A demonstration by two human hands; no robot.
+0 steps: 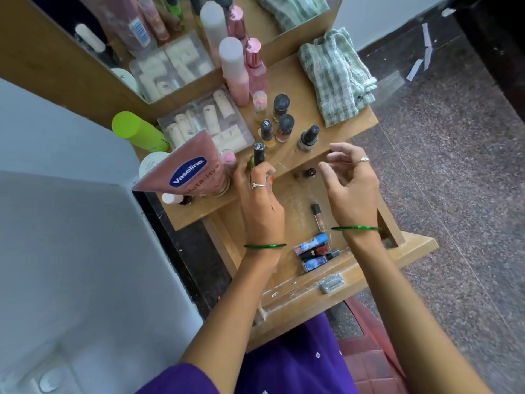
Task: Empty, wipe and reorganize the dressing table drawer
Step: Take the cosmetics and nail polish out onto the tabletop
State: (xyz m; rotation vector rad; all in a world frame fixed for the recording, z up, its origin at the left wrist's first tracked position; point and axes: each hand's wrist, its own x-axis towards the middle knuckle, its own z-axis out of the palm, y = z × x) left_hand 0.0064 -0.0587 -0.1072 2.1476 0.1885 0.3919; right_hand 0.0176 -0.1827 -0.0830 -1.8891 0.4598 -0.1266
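left hand (260, 194) closed around a black-capped nail polish bottle (258, 155) at tabletop edge; right hand (348, 184) fingers spread, holding nothing, above open drawer (309, 301) with small tubes (312, 253).

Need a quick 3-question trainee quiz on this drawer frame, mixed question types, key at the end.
1. True or false: the left hand grips a small black-capped bottle.
2. Where does the checked cloth lie? A) inside the drawer B) on the tabletop's far right corner C) on the floor
3. Fill in: the right hand hovers over the open drawer, its fingers holding ____.

Key: 1 true; 2 B; 3 nothing
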